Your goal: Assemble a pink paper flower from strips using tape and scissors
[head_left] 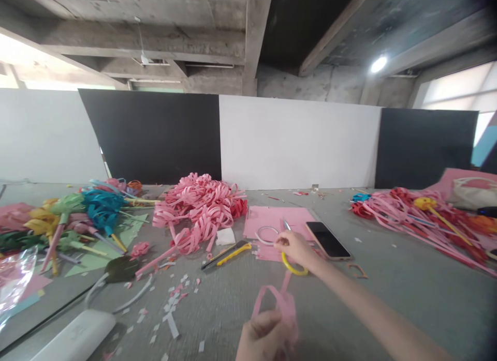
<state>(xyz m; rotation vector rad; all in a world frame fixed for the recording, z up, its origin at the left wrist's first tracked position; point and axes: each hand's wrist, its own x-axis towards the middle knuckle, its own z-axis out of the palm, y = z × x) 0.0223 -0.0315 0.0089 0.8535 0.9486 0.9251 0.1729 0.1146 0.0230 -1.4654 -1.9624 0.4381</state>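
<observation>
Two hands work over a grey table [388, 288] strewn with paper craft. At the far centre lies a heap of pink curls [202, 206], and just right of it a flat pink sheet [272, 219] with a white ring [266, 234] at its near edge. A phone [328, 239] lies face up beside the sheet on the right, near the right hand. Left of the sheet, a white pad [225, 237] and a yellow-and-black knife [227, 254] lie between the curls and the hands. Far left, a pile of paper flowers [73, 216] in blue, green and yellow spreads out, with a grey cable [116, 299] and a white case [77, 337] nearer the left edge. Small scraps [171, 304] dot the table between the cable and the hands. On the right, a long heap of pink and red strips [419, 219] runs to the edge. Black and white boards [295, 141] stand behind the table. The right hand [295, 250] reaches forward, arm stretched from the lower right, fingers closed around yellow-handled scissors [289, 255] whose blades point up over the sheet; the hand rests at the sheet's near edge, touching the cut strips there. The left hand [260, 337] sits low and near, fist curled, fingers pinched on a pink loop [279, 301] of paper that rises from it toward the scissors, just short of their yellow handle.
</observation>
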